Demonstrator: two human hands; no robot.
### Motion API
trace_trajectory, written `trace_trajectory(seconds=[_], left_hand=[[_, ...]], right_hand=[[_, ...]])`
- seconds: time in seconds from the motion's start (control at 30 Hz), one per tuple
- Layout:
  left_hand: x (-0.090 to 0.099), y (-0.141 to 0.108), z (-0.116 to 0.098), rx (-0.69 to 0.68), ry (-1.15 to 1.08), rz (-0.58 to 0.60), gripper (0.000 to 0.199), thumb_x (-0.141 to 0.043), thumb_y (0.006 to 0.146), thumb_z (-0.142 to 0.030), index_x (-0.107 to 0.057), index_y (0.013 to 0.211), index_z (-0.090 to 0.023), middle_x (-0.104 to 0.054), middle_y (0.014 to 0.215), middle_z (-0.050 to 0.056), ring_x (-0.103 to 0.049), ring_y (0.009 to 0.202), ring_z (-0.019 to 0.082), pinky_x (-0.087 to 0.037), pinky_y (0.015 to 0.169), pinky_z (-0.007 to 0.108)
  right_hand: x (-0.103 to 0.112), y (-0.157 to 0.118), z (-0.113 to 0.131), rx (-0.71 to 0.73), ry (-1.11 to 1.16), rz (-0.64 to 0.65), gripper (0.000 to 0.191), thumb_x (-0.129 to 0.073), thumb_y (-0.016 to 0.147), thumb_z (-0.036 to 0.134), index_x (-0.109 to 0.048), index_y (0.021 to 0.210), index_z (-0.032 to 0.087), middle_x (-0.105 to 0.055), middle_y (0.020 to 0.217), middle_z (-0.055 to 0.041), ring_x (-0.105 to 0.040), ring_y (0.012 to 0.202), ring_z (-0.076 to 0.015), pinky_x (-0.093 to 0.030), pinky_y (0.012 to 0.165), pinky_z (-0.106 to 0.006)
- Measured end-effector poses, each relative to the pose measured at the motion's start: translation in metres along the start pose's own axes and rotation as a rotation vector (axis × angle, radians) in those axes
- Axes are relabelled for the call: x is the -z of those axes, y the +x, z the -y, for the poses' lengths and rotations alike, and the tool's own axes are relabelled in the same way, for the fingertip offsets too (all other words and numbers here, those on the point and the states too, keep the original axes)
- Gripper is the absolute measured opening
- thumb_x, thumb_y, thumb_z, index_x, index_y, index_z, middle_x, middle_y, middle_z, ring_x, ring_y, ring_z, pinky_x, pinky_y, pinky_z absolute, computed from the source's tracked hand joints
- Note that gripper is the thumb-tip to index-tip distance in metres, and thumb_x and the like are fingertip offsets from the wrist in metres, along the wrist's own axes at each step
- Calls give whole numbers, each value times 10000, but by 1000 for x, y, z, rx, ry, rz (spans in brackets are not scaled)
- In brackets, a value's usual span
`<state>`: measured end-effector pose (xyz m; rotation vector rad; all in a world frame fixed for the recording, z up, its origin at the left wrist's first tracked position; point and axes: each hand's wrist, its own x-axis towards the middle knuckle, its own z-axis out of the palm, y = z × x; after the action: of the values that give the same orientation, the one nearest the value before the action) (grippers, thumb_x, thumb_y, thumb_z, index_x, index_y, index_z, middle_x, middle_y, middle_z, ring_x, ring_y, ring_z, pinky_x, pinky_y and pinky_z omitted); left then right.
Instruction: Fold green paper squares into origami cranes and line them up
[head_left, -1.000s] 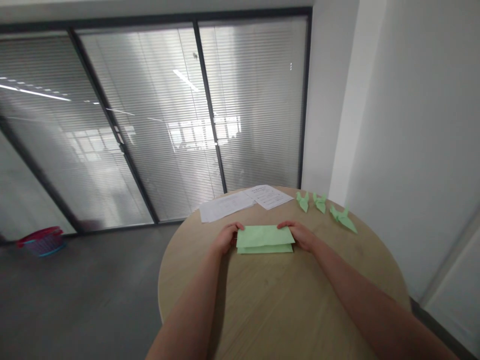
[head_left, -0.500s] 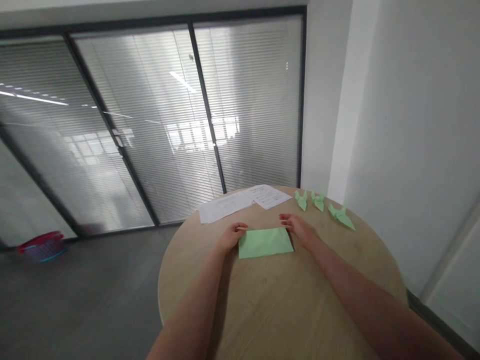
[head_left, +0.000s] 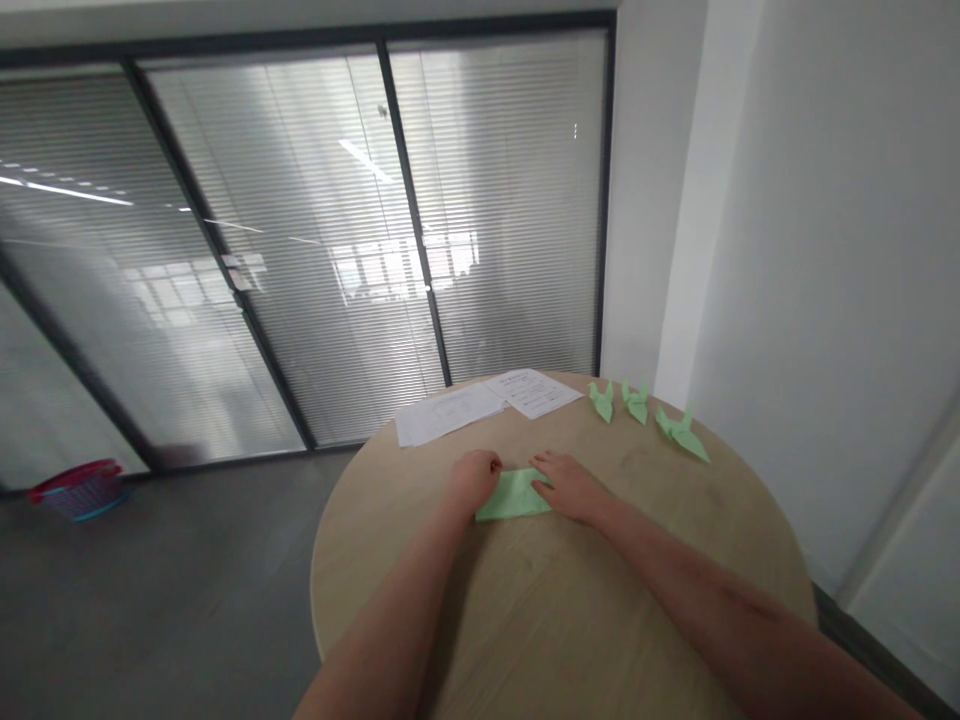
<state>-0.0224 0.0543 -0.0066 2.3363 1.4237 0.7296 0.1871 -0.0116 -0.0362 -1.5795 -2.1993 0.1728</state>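
Note:
A folded green paper (head_left: 514, 496) lies flat on the round wooden table (head_left: 540, 620), partly covered by both hands. My left hand (head_left: 478, 480) rests on its upper left corner with the fingers curled together; whatever they pinch is too small to make out. Across the right end of the paper lies my right hand (head_left: 570, 486), fingers spread and pointing left, thumb apart over the green surface. The right edge of the paper is hidden under that hand.
Three folded green paper birds (head_left: 602, 402) stand at the table's back right. Printed white sheets (head_left: 450, 413) lie along the back edge. A red and blue basket (head_left: 81, 492) sits on the floor at far left.
My right hand has moved left and down from the paper's upper right corner onto its right part. My left hand has shifted slightly right over the corner, its fingers more curled.

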Motion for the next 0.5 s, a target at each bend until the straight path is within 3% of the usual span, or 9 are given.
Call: trace_trajectory(seconds=[0.17,0.23,0.4,0.5], left_hand=[[-17,-9,-17,60,-66,51,105,-711,757,-182,-685,661,-216,-695,777,132,-661,1017,366,-441,999,468],[-23,-12,-22,60,-34,53,44,-689,791,-196,-714,758,-210,-708,844,140,-658,1027,355,-443,1000,463],[-29,-15,-28,-8,246,64,259,-517,925,-230,-742,1037,-167,-706,1072,203,-649,1069,340,-468,972,449],[-30,-16,-28,-108,335,86,328,-464,956,-232,-727,1136,-156,-683,1181,208,-609,1173,332,-442,1035,439]], right_hand=[[-7,-2,-2,-55,-61,111,576,-402,1027,404,-483,1540,156,-429,1612,-159,-363,1499,-338,-259,1219,-506],[-10,-4,-1,-66,-84,117,584,-374,1038,430,-457,1558,179,-392,1634,-156,-325,1518,-348,-238,1218,-546],[-13,-5,2,-91,-127,126,620,-304,1053,483,-397,1595,197,-332,1663,-162,-269,1537,-386,-198,1199,-638],[-14,-4,2,-110,-143,120,630,-292,1050,496,-390,1600,203,-320,1667,-167,-266,1537,-396,-188,1193,-654]])
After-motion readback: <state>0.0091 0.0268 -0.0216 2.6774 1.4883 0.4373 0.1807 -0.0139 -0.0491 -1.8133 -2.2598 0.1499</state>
